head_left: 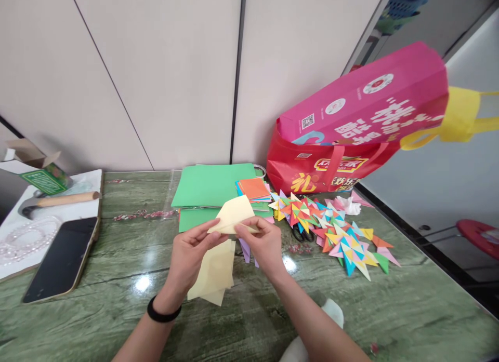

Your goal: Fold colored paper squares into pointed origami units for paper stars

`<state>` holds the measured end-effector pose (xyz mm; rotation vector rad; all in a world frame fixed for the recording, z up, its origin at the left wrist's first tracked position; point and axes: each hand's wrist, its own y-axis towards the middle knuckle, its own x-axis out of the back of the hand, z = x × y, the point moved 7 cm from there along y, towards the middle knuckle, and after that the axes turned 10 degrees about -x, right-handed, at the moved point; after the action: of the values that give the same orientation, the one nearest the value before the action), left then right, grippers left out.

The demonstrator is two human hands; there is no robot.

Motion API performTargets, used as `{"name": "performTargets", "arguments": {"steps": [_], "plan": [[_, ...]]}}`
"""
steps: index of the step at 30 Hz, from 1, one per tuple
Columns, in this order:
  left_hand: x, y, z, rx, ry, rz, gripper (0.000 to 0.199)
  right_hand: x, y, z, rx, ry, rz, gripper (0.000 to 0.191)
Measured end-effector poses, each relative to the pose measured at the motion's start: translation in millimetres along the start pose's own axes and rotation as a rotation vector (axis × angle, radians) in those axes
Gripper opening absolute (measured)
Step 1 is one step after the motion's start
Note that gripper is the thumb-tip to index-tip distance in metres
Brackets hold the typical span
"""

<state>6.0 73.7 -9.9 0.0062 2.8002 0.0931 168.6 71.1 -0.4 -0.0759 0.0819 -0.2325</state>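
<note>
A cream paper (236,212), partly folded, is held up above the table between both hands. My left hand (191,255) pinches its left corner between thumb and fingers. My right hand (265,243) pinches its lower right edge. Below lie loose cream sheets (212,273) on the green table, overlapping one another. Behind the held paper are green sheets (214,183), with a small stack of coloured squares (254,189), orange on top. Pieces of purple paper (245,250) show just under the hands.
Folded paper stars (353,247) and black scissors (303,234) lie to the right, before a red bag (312,170) and a pink bag (370,102). At left are a phone (62,258), a hammer (58,200), beads (29,237) and an opened box (44,177).
</note>
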Motion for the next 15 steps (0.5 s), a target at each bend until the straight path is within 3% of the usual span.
{"name": "performTargets", "arguments": {"steps": [15], "plan": [[-2.5,-1.3,3.0,0.039,-0.14,-0.035,0.032,-1.2,0.1,-2.6,-0.032,0.075,0.011,0.02]]}}
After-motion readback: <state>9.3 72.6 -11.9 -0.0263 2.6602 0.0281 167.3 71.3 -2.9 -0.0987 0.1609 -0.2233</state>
